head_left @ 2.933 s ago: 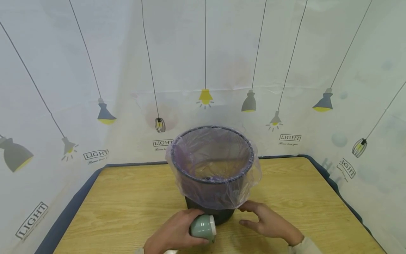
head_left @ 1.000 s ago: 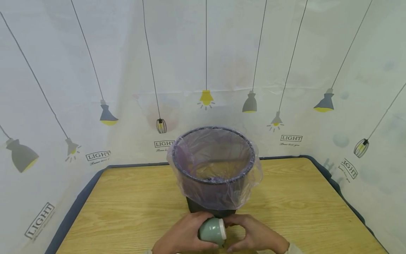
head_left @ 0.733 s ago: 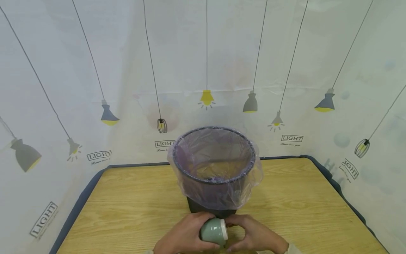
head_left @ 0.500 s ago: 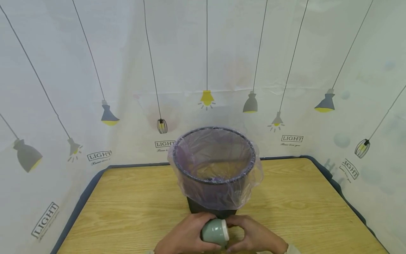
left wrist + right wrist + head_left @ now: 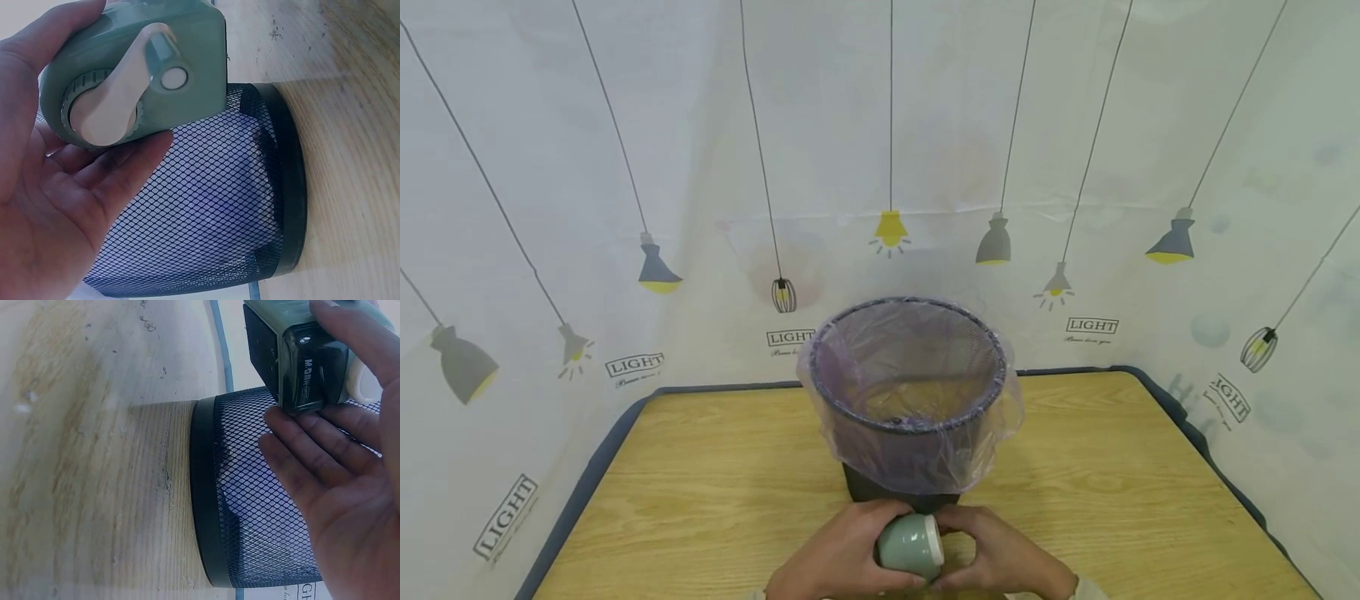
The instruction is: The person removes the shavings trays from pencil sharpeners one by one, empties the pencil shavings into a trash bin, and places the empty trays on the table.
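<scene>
A green hand-crank pencil sharpener (image 5: pixel 910 546) lies on its side in my left hand (image 5: pixel 841 554), in front of the bin. In the left wrist view its white crank (image 5: pixel 119 94) faces the camera, with the left thumb and fingers gripping the body from opposite sides. My right hand (image 5: pixel 1006 557) pinches the sharpener's pale-rimmed end between thumb and fingers. The right wrist view shows a dark see-through shavings drawer (image 5: pixel 317 372) there, with fingertips at its edge. Some of the left fingers are hidden behind the sharpener.
A black mesh waste bin (image 5: pixel 250 481), lined with a thin purple plastic bag (image 5: pixel 917 462), stands upright just beyond both hands. It rests on a wood-grain table (image 5: pixel 722 467). Dark specks (image 5: pixel 147 322) dot the tabletop. A lamp-printed wall covering (image 5: pixel 700 167) surrounds the table's far sides.
The left hand has brought the sharpener a little to the right. My right hand has come in from beside the bin's base to the sharpener's end and taken hold. The bin stays put.
</scene>
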A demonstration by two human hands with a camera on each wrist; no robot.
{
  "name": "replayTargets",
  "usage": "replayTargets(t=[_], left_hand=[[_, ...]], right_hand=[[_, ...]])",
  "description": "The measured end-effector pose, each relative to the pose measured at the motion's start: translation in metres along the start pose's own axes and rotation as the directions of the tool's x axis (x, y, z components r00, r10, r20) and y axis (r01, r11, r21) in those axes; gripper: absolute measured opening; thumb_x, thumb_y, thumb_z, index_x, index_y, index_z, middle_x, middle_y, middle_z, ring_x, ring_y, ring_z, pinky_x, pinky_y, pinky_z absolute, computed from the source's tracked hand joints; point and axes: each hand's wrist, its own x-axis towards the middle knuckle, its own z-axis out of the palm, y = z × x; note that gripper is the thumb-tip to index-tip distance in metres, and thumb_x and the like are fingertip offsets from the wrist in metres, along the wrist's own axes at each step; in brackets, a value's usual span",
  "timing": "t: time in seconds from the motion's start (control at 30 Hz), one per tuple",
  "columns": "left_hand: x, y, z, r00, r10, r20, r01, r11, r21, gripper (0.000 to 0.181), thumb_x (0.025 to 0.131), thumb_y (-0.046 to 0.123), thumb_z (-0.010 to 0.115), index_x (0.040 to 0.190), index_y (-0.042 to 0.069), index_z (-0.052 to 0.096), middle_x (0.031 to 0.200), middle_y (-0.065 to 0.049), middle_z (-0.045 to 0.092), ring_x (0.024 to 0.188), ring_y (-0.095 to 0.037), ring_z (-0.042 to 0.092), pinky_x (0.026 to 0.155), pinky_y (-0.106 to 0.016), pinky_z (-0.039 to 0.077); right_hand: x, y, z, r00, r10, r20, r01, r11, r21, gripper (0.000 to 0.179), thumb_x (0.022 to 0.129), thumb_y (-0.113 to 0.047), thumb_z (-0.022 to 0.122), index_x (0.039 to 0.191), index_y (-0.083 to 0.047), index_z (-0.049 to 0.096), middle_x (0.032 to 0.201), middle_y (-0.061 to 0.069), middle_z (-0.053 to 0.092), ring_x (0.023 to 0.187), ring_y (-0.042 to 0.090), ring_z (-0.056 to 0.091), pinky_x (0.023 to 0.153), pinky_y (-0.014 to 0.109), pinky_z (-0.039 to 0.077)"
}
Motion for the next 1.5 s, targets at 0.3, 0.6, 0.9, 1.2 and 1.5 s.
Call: replayTargets(t=[0.3, 0.6, 0.9, 1.2, 1.5], left_hand=[[0.0012, -0.0008, -0.0018, 1.000, 0.012, 0.016, -0.012, 1.000, 0.000, 0.047, 0.084, 0.046, 0.078, 0.118, 0.018, 0.061, 0.104, 0.011, 0.064, 0.085, 0.005, 0.058, 0.070, -0.013, 0.050], [0.0009, -0.0013, -0.0019, 1.000, 0.003, 0.030, -0.003, 1.000, 0.008, 0.048, 0.083, 0.047, 0.078, 0.120, 0.022, 0.060, 0.106, 0.014, 0.063, 0.087, 0.005, 0.057, 0.072, -0.014, 0.050], [0.0005, -0.0002, -0.0028, 0.999, -0.003, 0.050, 0.003, 1.000, 0.002, 0.049, 0.083, 0.047, 0.078, 0.122, 0.024, 0.060, 0.107, 0.016, 0.063, 0.088, 0.005, 0.058, 0.073, -0.014, 0.050], [0.0018, -0.0003, -0.0012, 0.999, 0.015, 0.045, -0.015, 1.000, -0.002, 0.048, 0.082, 0.045, 0.079, 0.120, 0.022, 0.061, 0.107, 0.015, 0.063, 0.088, 0.006, 0.057, 0.073, -0.013, 0.050], [0.0019, 0.0028, -0.0008, 1.000, 0.017, 0.012, -0.017, 1.000, 0.013, 0.048, 0.082, 0.045, 0.080, 0.118, 0.020, 0.062, 0.105, 0.012, 0.064, 0.085, 0.005, 0.057, 0.071, -0.012, 0.049]], right_hand=[[-0.0004, -0.0003, -0.0010, 1.000, 0.023, 0.002, -0.023, 1.000, 0.019, 0.047, 0.082, -0.029, 0.082, 0.122, -0.014, 0.063, 0.118, -0.001, 0.069, 0.103, 0.011, 0.066, 0.087, 0.035, 0.058], [-0.0005, -0.0008, -0.0023, 1.000, 0.016, 0.006, -0.016, 0.999, 0.052, 0.046, 0.084, -0.028, 0.081, 0.124, -0.014, 0.063, 0.119, -0.002, 0.068, 0.105, 0.011, 0.067, 0.087, 0.037, 0.059], [-0.0019, -0.0003, -0.0020, 0.998, 0.057, 0.009, -0.057, 0.997, 0.059, 0.044, 0.083, -0.030, 0.082, 0.121, -0.017, 0.065, 0.117, -0.005, 0.069, 0.104, 0.009, 0.067, 0.087, 0.036, 0.058], [-0.0031, -0.0024, -0.0031, 0.997, 0.082, 0.008, -0.083, 0.995, 0.061, 0.045, 0.082, -0.031, 0.082, 0.122, -0.016, 0.065, 0.117, -0.005, 0.069, 0.104, 0.010, 0.067, 0.087, 0.037, 0.058], [-0.0021, -0.0056, -0.0027, 0.996, 0.094, 0.001, -0.094, 0.992, 0.084, 0.045, 0.081, -0.029, 0.083, 0.120, -0.015, 0.066, 0.115, -0.005, 0.070, 0.103, 0.011, 0.068, 0.087, 0.037, 0.059]])
